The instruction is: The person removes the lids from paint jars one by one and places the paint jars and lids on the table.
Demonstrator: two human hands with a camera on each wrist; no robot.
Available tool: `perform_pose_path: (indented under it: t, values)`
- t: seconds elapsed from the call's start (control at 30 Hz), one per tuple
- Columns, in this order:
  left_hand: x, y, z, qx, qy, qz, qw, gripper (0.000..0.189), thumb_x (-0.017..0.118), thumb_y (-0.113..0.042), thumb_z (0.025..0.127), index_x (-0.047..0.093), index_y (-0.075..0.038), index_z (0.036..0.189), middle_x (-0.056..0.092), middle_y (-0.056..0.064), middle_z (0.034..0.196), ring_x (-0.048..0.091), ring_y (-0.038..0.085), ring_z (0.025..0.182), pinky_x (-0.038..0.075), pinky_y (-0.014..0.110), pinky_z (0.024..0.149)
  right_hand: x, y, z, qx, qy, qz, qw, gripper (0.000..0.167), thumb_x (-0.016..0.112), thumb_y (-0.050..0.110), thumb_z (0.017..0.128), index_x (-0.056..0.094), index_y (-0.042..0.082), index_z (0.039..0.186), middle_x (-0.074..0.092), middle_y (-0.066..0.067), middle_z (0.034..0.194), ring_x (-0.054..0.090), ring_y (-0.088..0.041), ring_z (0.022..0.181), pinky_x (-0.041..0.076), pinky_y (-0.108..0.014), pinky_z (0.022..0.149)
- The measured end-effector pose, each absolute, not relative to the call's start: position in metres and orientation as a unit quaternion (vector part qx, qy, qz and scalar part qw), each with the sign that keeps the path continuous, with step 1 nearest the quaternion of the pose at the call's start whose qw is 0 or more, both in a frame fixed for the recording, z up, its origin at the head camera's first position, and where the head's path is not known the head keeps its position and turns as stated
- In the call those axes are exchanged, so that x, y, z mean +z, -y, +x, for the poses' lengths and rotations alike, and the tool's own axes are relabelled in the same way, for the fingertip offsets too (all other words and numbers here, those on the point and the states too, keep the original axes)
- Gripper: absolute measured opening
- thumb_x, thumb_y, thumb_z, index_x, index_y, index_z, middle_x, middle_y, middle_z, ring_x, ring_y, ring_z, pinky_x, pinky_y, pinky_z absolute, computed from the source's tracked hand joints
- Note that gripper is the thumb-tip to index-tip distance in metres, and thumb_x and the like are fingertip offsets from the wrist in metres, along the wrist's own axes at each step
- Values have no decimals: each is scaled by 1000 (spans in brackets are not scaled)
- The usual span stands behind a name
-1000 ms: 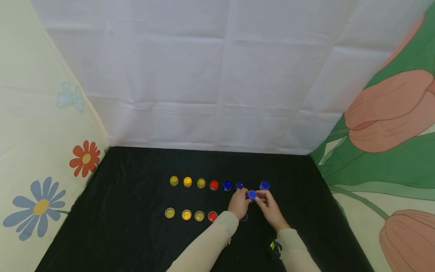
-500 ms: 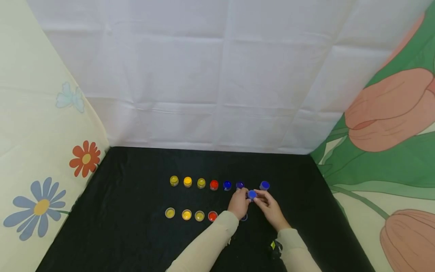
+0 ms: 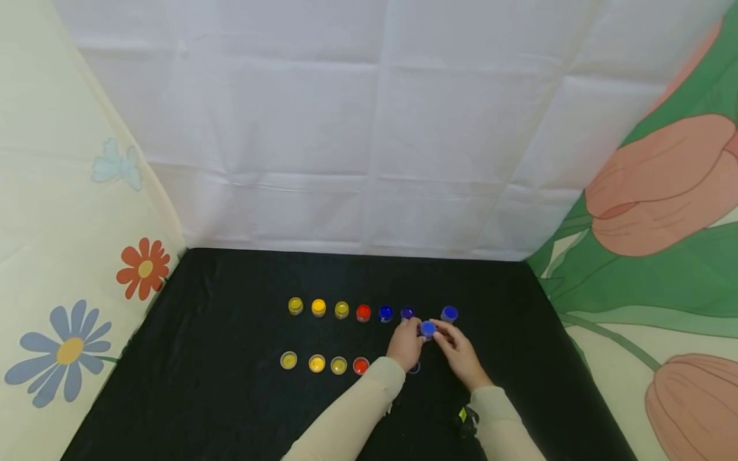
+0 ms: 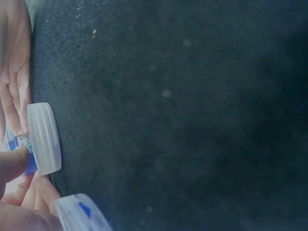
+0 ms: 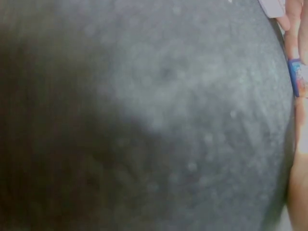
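A small blue paint pot (image 3: pixel 427 330) is held between my two hands above the black cloth. My left hand (image 3: pixel 406 344) grips it from the left. From the right, my right hand (image 3: pixel 458 355) pinches it with thumb and fingertips. The left wrist view shows its translucent ribbed cap (image 4: pixel 44 138), with a label and blue behind it. Nearby is a second translucent cap (image 4: pixel 84 212) with a blue smear; whether a hand holds it, I cannot tell. At the edge of the right wrist view, the labelled pot (image 5: pixel 299 78) shows between fingers.
Behind my hands runs a row of paint pots: yellow (image 3: pixel 295 306), orange (image 3: pixel 318 308), red (image 3: pixel 363 313), blue (image 3: pixel 385 314), purple (image 3: pixel 407 313) and another blue (image 3: pixel 449 314). Paint-stained caps (image 3: pixel 288 360) lie in front. A ring-like cap (image 3: pixel 414 369) sits below my left hand.
Both hands stay in place around the blue paint pot. My right fingers shift only very slightly on it.
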State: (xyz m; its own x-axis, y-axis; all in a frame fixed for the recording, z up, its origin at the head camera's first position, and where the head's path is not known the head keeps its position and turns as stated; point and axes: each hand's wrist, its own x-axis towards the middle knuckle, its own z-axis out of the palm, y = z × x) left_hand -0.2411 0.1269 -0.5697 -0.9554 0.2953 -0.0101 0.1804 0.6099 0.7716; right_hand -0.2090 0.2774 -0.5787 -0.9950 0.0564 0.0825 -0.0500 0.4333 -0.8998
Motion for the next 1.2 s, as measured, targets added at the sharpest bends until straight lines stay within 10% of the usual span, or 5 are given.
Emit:
perform_pose_path:
  t: [1.2]
  values:
    - [-575, -128, -243, 416, -897, 139, 57, 20, 66, -11, 99, 63, -4, 118, 63, 6, 105, 62, 19, 99, 54, 35, 89, -579, -273, -211, 528, 848, -25, 41, 32, 58, 16, 104, 61, 4, 134, 62, -18, 124, 60, -17, 104, 49, -24, 89]
